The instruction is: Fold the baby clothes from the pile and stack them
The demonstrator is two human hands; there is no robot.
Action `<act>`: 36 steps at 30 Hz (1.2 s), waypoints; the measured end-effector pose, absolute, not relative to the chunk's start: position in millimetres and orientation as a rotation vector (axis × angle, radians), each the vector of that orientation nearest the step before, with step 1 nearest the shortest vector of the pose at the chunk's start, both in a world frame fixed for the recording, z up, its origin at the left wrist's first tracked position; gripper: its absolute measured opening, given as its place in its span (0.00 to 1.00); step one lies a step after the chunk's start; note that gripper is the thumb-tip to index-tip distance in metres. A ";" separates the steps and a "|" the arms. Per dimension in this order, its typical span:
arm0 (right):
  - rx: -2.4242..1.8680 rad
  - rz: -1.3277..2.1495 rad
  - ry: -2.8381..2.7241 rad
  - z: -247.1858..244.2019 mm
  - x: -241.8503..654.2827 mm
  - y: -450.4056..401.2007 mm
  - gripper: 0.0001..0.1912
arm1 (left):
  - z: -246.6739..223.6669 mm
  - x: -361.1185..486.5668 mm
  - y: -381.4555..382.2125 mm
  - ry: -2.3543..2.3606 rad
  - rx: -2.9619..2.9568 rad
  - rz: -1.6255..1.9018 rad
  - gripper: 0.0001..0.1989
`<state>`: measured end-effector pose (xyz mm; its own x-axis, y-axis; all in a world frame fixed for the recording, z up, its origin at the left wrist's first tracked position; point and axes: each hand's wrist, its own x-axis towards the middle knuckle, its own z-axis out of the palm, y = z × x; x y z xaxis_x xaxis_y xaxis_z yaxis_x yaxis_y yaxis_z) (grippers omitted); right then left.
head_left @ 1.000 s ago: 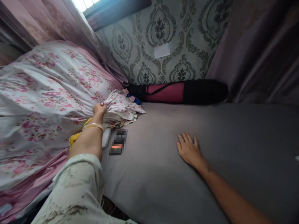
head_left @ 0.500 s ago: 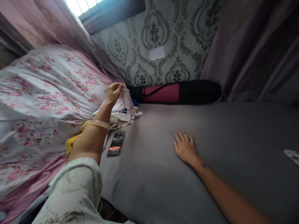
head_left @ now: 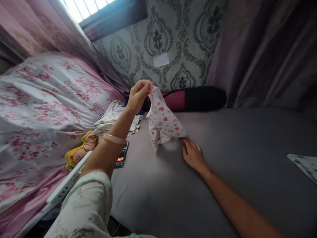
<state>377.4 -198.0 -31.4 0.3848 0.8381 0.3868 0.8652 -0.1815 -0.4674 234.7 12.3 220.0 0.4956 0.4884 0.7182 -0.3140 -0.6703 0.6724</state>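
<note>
A small white cloth [head_left: 164, 120] printed with pink and red hearts hangs in the air over the bed, in folds. My left hand [head_left: 140, 96] pinches its top end between thumb and fingers; a pale bangle [head_left: 114, 138] is on that wrist. Low over the grey sheet, my right hand [head_left: 194, 155] has its fingers reaching toward the cloth's lower right corner. Its fingertips are at that corner, but whether they touch it I cannot tell. Behind my left forearm lies a pile of folded cloths [head_left: 111, 114]. A phone [head_left: 122, 157] with a lit screen is partly hidden by that arm.
A black and magenta rolled bag [head_left: 203, 98] lies along the patterned wall. Flowered bedding [head_left: 49, 99] is heaped at the left, with a yellow cartoon cushion [head_left: 80, 153] and a white rail [head_left: 66, 185] beside it. A spotted pale cloth [head_left: 303, 165] lies at the right on the grey sheet [head_left: 235, 158].
My left hand has lifted the heart-printed cloth off the pile and carried it right, over the sheet. My right hand's fingers are less spread, and the cloth's corner has come up to them.
</note>
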 end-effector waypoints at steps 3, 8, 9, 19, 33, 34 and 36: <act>-1.920 -0.020 -1.134 -28.4 387.0 -194.3 0.23 | 223.1 239.9 2.8 0.156 1.912 1.263 0.11; -1.704 -0.011 -0.880 -2.6 393.0 -198.5 0.21 | 215.8 245.4 7.7 0.353 1.852 1.313 0.10; -1.645 0.013 -0.881 6.7 391.0 -200.7 0.21 | 212.6 246.9 6.3 0.363 1.837 1.308 0.10; -1.283 0.246 -1.026 67.1 361.1 -212.7 0.21 | 159.6 273.0 -84.7 -0.094 1.726 0.745 0.13; -1.555 -0.066 -1.280 61.7 356.2 -219.0 0.10 | 72.8 282.1 -96.4 0.101 1.201 0.864 0.27; -1.517 -0.038 -1.363 63.6 354.4 -220.3 0.11 | 71.0 280.4 -94.6 0.138 1.164 0.892 0.25; -1.441 0.011 -1.472 66.3 354.5 -221.7 0.09 | 67.6 276.7 -89.9 0.204 1.087 0.940 0.21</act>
